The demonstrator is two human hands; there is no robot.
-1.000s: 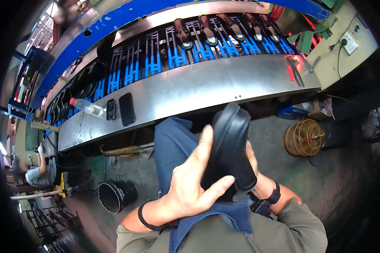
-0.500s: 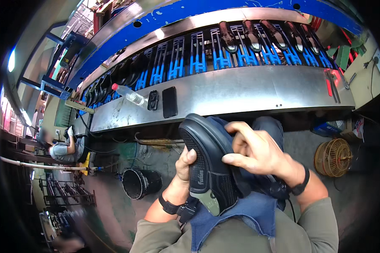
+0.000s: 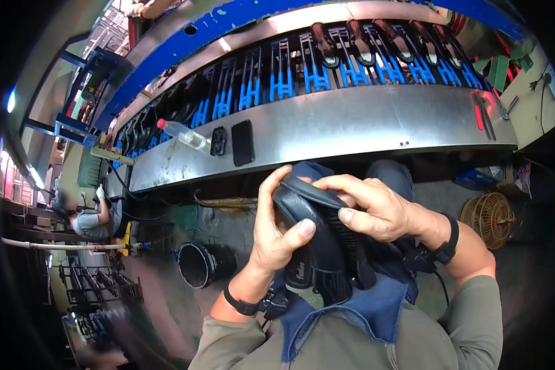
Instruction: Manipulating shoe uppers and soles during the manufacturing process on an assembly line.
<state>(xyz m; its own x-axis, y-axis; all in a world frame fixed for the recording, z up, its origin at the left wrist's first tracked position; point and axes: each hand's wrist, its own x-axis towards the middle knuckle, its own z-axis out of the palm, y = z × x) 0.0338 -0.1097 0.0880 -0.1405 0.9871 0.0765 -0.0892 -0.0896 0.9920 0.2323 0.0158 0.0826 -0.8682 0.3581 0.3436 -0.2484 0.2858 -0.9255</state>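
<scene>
A black shoe [image 3: 328, 256] lies over my lap, toe away from me, tilted on its side. My left hand [image 3: 276, 237] grips it near the toe, thumb pressed on the side and fingers around the front. A black rubber sole [image 3: 314, 192] is lifted at the toe, and its ridged face shows between it and the shoe. My right hand [image 3: 373, 206] pinches the sole's edge between thumb and fingers. Whether the heel end of the sole is joined to the shoe, I cannot tell. A blue apron [image 3: 351, 311] lies under the shoe.
Ahead runs a metal ledge [image 3: 327, 126] with a phone [image 3: 243, 143], a small black case [image 3: 218, 141], a bottle [image 3: 185, 135] and pliers [image 3: 486, 117]. Behind it, a blue-barred conveyor [image 3: 282, 80] carries shoes. A black bucket [image 3: 206, 265] and wicker basket [image 3: 488, 218] stand on the floor. Another person [image 3: 97, 217] sits left.
The shoe has turned so that less of its underside shows. My left hand has moved up around the toe, and my right hand now bends the sole's toe end away.
</scene>
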